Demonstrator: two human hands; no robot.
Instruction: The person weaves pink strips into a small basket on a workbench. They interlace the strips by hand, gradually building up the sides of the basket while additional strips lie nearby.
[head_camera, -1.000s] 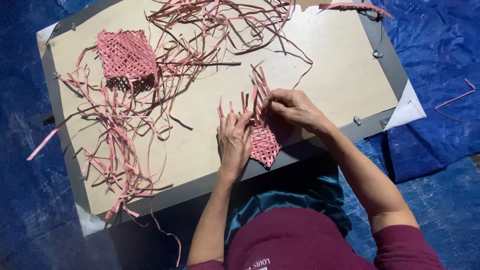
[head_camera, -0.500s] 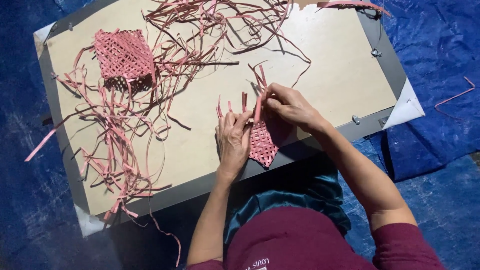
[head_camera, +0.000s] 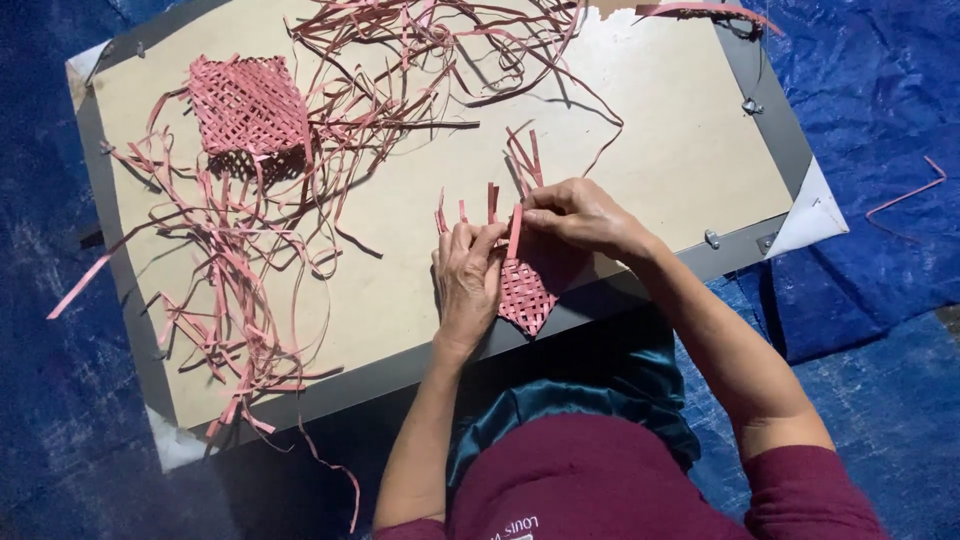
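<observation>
A small pink woven piece (head_camera: 524, 294) lies near the front edge of a tan board (head_camera: 640, 130), with loose strip ends sticking up from it. My left hand (head_camera: 466, 280) presses flat on its left side. My right hand (head_camera: 576, 215) sits just above it, fingers pinching one pink strip (head_camera: 514, 230) that runs down into the weave. A finished pink woven mat (head_camera: 246, 104) rests at the board's far left.
Several loose pink strips (head_camera: 230, 280) lie tangled over the left and top of the board. The board has a grey frame (head_camera: 420, 360) with metal clips. Blue tarp (head_camera: 870, 90) covers the ground, with one stray strip (head_camera: 908, 196) on it at right.
The right hand has drawn the pinched strip down toward the weave, and the upright strip ends have shifted slightly. The left hand stays pressed on the piece.
</observation>
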